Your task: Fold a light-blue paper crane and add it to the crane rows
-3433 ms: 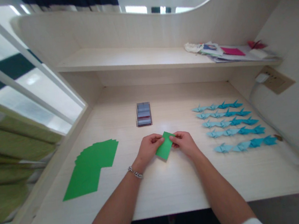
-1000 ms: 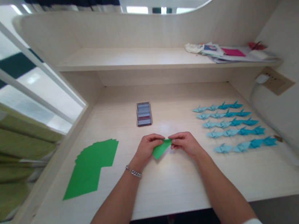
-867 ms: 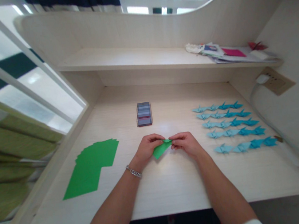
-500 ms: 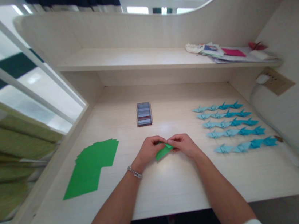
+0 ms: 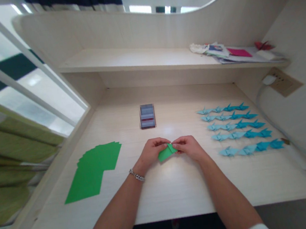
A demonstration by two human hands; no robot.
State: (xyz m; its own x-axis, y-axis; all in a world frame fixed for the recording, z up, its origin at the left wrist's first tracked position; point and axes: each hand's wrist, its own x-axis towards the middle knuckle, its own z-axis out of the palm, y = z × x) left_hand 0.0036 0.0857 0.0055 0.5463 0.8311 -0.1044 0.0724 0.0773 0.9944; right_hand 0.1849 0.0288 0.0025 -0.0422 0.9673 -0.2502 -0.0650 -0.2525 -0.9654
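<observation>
Pinching the folded green origami paper (image 5: 164, 155) with my remote left hand (image 5: 151, 153) and right hand (image 5: 189, 147), I judge it light, crease-prone, best held by its edges.

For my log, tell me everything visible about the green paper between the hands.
The green paper is bright and thin-looking, folded small, with a fold showing near its right end. It slants up to the right over the desk; whether it touches is unclear. The left hand pinches its upper edge, the right hand its right end. Some is hidden.
</observation>
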